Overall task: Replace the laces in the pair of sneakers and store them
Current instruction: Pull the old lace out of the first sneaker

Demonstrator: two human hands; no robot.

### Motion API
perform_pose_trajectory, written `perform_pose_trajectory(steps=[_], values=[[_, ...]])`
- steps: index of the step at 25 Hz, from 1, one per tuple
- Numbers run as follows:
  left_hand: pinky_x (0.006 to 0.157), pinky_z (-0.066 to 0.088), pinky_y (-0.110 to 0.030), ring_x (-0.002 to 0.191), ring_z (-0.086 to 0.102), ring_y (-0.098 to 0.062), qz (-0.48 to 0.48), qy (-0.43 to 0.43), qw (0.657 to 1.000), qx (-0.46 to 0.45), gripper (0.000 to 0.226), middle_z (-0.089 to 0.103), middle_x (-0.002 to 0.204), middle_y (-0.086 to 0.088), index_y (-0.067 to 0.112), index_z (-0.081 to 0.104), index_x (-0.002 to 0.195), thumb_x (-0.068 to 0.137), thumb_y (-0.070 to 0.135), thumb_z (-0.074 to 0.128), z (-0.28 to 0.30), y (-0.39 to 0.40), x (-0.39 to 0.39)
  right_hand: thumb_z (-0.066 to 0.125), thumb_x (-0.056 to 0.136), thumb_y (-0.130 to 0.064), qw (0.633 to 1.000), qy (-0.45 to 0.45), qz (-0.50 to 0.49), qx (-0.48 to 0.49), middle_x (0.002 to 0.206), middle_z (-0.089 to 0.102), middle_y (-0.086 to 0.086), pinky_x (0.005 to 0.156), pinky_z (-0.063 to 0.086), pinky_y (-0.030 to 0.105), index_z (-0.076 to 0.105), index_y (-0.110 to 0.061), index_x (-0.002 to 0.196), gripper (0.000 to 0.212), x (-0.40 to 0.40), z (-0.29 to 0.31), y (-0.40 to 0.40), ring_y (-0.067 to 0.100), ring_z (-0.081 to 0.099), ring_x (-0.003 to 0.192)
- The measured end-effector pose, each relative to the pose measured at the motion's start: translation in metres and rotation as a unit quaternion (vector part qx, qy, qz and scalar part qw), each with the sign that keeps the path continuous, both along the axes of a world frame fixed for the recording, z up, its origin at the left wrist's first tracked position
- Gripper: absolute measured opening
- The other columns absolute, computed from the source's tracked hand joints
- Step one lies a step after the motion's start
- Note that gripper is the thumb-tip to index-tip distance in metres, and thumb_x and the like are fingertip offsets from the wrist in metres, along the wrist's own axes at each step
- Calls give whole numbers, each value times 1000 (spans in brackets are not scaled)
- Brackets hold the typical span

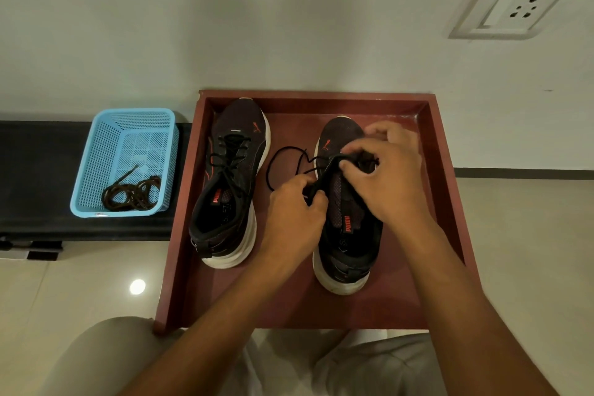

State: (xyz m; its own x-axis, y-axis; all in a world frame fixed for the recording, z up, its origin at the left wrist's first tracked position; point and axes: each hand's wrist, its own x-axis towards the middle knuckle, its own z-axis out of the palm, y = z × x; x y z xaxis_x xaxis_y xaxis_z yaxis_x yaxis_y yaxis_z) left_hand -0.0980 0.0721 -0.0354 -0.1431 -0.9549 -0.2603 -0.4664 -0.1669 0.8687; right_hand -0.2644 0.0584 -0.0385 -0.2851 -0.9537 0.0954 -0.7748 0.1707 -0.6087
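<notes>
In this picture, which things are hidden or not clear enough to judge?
Head view:
- Eyelets of the right sneaker: covered by the right hand and left hand.
- Lace ends: hidden inside both hands.
- Count of old laces in the blue basket: tangled, too small.
- Tray near edge: behind the forearms.

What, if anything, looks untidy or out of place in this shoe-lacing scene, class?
Nothing is damaged or spilled. The one loose item is the black lace, looping over the tray floor between the sneakers while both hands work it at the right sneaker. The left sneaker is laced; spare laces lie tangled in the blue basket.
</notes>
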Motion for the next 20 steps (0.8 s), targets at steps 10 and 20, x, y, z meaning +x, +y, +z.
perform_pose_trajectory(steps=[10,20], values=[[63,56,-31,73,66,-9,8,-3,1000,-5,15,71,85,6,16,72,104,99,14,58,-4,0,-2,84,83,-27,999,20,19,24,123,62,-18,93,25,28,82,-30,86,5,12,-8,-2,8,38,124],[63,54,-22,74,65,-6,2,-9,1000,-2,10,70,83,5,16,71,98,98,15,61,-5,-2,0,67,88,-16,975,-124,-173,-69,93,70,-11,83,50,18,74,-24,82,13,-36,11,7,1,63,87]])
